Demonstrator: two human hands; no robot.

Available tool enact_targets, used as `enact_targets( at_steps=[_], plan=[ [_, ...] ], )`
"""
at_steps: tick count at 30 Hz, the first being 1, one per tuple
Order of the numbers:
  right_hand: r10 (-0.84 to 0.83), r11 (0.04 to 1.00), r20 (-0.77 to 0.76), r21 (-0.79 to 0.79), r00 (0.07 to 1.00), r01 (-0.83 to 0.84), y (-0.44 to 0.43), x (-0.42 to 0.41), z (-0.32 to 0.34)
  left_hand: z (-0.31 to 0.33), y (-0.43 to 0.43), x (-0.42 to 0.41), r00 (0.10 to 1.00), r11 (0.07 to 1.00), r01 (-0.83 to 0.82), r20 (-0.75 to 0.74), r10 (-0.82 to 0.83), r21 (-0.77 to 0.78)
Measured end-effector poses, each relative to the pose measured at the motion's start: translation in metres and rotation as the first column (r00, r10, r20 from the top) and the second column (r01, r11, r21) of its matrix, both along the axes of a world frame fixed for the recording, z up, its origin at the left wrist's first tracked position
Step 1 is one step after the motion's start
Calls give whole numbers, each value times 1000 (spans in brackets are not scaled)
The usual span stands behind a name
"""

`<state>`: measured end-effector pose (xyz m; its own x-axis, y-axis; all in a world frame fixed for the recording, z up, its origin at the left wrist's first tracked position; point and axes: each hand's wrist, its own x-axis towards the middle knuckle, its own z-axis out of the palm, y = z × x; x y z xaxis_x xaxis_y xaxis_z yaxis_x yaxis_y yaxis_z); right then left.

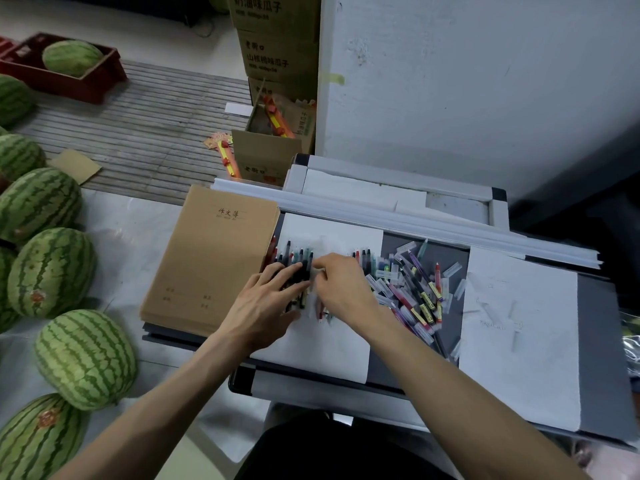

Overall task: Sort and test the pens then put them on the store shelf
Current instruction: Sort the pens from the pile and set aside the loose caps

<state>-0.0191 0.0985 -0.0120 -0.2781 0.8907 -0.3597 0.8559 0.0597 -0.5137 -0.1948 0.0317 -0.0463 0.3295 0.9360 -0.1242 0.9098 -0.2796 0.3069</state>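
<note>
**pen_noob:** How do those pens handle? They lie in a row, tips pointing away, on the white sheet, with a smaller bunch just to the right.

**shelfguy:** Light, stiff, slick plastic barrels, I'd guess. Round ones roll the second you nudge them, so a row like that scatters easily. The tips look uncapped, so they'll mark whatever they touch, and I wouldn't drop one nib first.

**pen_noob:** Where'd you take hold?

**shelfguy:** Mid-barrel, thumb and forefinger, one at a time. For a bunch, squeeze from both sides and lift them together.

**pen_noob:** What are the hands up to?

**shelfguy:** The left hand lies flat over the near half of the row, fingers straight and a bit spread, pressing the pens onto the sheet. The right hand is at the row's right edge with fingers curled in. It could be pinching one pen, but it's blurred there, so I can't tell.

**pen_noob:** And the mess on the right?

**shelfguy:** A loose pile of pens and clear caps on the bare desk, not sorted yet I'd say. Brown notebooks touch the sheet's left edge, and the melons are well off to the left. No shelf in view.
</note>
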Motion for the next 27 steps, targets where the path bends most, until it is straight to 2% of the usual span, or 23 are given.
enact_targets(
  at_steps=[5, 11, 14, 23, 27],
  plan=[
    [108, 992, 3, 71, 994, -108, -4, 5, 1, -1, 3, 4, 1000, 1000, -30, 6, 30, -6],
    [215, 968, 127, 106, 968, -229, -4, 4, 0, 3, 5, 11, 998, 998, -56, -27, 55, -24],
    [209, 967, 187, 107, 960, -232, -6, 6, 1, 7, 7, 15, 996, 996, -85, -37, 84, -37],
    [237, 954, 166, 148, 957, -262, -13, 21, 6, 23, 14, 15, 996, 992, -73, -67, 66, -102],
    [234, 949, 192, 166, 953, -266, -18, 30, 15, 35, 13, 21, 988, 981, -143, -85, 132, -129]
  ],
)
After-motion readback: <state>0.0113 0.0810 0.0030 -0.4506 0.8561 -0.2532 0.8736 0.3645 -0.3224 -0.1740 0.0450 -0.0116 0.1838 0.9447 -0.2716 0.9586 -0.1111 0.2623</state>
